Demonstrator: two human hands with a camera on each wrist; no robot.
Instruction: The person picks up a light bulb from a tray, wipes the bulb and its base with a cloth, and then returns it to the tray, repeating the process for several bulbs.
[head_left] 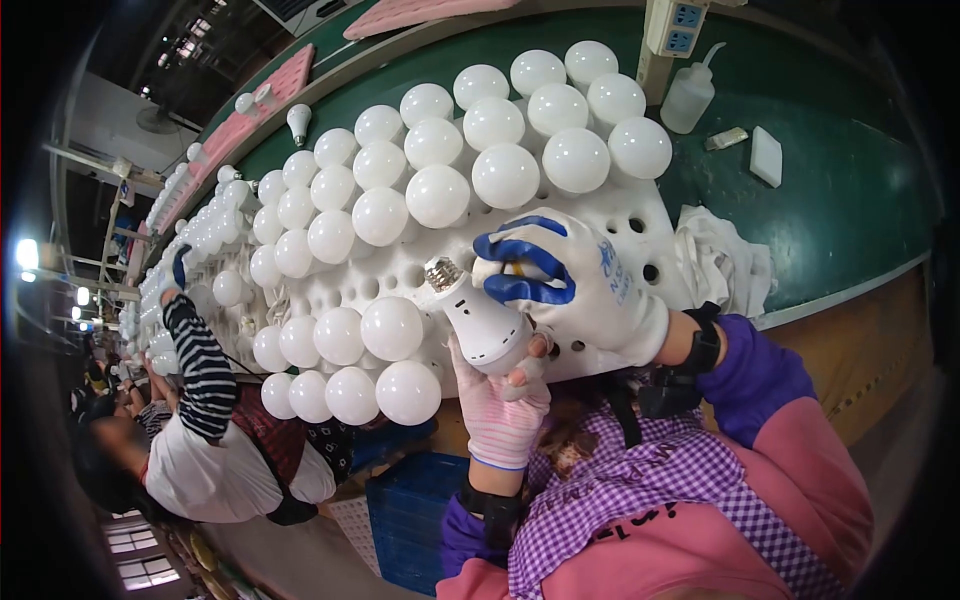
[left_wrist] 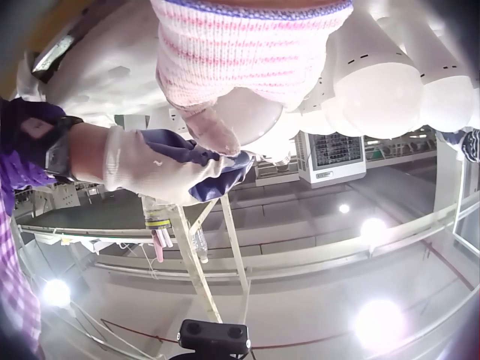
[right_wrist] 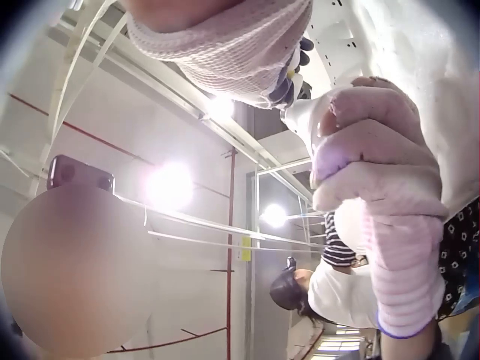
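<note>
My left hand (head_left: 505,400), in a pink-striped knitted glove, grips a white LED light bulb (head_left: 480,325) by its round end. The bulb tilts with its metal screw cap (head_left: 442,273) up and to the left. My right hand (head_left: 590,280), in a white glove with blue-coated fingers, is right beside the cap end. Its fingers are curled round a small pale yellow thing (head_left: 527,268), mostly hidden; I cannot tell what it is. In the right wrist view, the left hand's gloved fingers (right_wrist: 379,150) wrap the bulb.
Rows of white bulbs (head_left: 437,197) stand cap-down in a white foam tray (head_left: 600,215) with bare holes. A white cloth (head_left: 725,260), a squeeze bottle (head_left: 690,98) and a white block (head_left: 766,157) lie on the green bench (head_left: 830,110). Another person (head_left: 230,440) works at left.
</note>
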